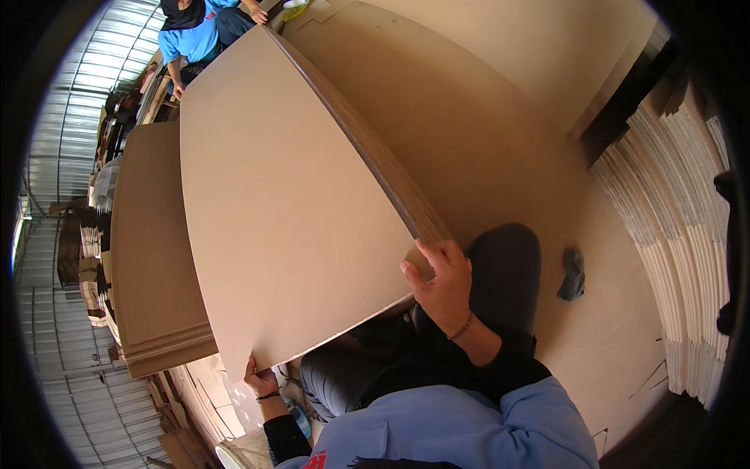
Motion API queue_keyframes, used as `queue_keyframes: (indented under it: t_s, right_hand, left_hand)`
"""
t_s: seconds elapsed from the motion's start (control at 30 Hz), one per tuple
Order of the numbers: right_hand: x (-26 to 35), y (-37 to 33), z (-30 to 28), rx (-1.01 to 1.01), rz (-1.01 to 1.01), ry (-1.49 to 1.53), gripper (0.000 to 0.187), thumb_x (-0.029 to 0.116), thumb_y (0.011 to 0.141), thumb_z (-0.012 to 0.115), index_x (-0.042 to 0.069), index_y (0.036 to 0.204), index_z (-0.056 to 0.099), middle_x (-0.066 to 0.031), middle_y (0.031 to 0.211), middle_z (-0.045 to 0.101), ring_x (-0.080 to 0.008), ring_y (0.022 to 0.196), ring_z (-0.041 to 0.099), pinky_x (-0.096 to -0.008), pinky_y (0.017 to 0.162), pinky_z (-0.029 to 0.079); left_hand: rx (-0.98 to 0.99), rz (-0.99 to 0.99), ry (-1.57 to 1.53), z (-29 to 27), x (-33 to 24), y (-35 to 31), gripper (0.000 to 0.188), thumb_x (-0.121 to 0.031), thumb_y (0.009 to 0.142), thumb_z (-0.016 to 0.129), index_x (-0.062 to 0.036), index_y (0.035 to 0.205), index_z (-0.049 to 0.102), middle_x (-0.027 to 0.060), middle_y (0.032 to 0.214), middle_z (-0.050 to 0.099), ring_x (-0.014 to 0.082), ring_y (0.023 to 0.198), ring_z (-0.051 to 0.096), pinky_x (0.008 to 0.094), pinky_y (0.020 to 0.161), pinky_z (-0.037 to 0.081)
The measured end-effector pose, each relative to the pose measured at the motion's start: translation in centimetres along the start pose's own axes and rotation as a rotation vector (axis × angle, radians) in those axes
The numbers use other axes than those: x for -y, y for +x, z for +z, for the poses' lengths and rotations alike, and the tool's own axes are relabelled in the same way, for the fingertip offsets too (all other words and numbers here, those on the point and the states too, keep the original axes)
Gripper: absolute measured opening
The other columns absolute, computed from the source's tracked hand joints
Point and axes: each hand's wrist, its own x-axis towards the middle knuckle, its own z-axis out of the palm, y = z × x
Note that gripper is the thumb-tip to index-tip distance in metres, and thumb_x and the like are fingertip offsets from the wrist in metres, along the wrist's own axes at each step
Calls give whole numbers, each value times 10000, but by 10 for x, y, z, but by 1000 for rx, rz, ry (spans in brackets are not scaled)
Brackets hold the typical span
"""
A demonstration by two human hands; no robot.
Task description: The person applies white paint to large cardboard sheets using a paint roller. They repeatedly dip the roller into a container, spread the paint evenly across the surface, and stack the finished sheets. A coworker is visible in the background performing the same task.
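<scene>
A large, flat tan cardboard sheet (pixel 273 195) stretches lengthwise away from me across my lap. My left hand (pixel 262 381) pinches its near left corner, thumb on top and the other fingers hidden underneath. At the near right corner my right hand (pixel 444 285) is closed on the edge, with part of the grip hidden by the sheet. The far end is held by a co-worker in a blue shirt, one hand (pixel 258 14) at the far right corner and the other hand (pixel 179 91) by the left edge. Along the sheet's right side runs a thick brown layered edge (pixel 367 152).
Left of the sheet stands a stack of brown boards (pixel 156 234). More cardboard (pixel 500 148) spreads beneath and to the right, with a dark crumpled cloth (pixel 573 275) on it. Bundled flattened cartons (pixel 672 242) are piled at far right. A corrugated metal wall (pixel 62 328) rises at left.
</scene>
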Motion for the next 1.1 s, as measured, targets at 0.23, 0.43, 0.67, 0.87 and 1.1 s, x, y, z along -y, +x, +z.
queue_keyframes:
  t_s: [0.23,0.43,0.67,0.87,1.1]
  right_hand:
    - [-2,2,4,11,-1,-70,352,207,735,756,51,1042,682,-56,848,544,-212,759,552,-374,689,391]
    - [-10,3,7,47,35,-42,318,223,791,705,60,1062,673,-50,859,552,-235,808,553,-413,710,380]
    - [-16,3,11,43,42,-43,299,203,794,699,65,1058,671,-55,858,550,-245,820,554,-417,715,387]
    - [-19,3,13,59,40,-54,302,188,785,704,60,1056,672,-63,861,545,-245,836,554,-417,717,400]
    - [-21,4,12,72,39,-56,312,178,770,709,46,1051,674,-70,863,545,-248,828,557,-413,725,413]
  left_hand:
    - [42,-6,43,5,-5,1,233,-93,865,612,44,1052,639,148,1064,677,251,985,653,345,893,535]
    - [58,-34,35,6,-3,2,236,-84,873,609,51,1066,630,149,1056,677,247,965,659,332,858,553]
    - [95,-34,42,11,-2,2,206,-74,873,612,46,1039,634,149,1035,681,233,932,667,310,810,567]
    - [56,-50,37,9,2,3,210,-63,865,618,44,1046,622,146,1026,681,236,919,671,302,797,572]
    - [49,-90,32,3,8,6,210,-59,866,608,47,1047,618,152,1045,675,247,948,666,317,818,572]
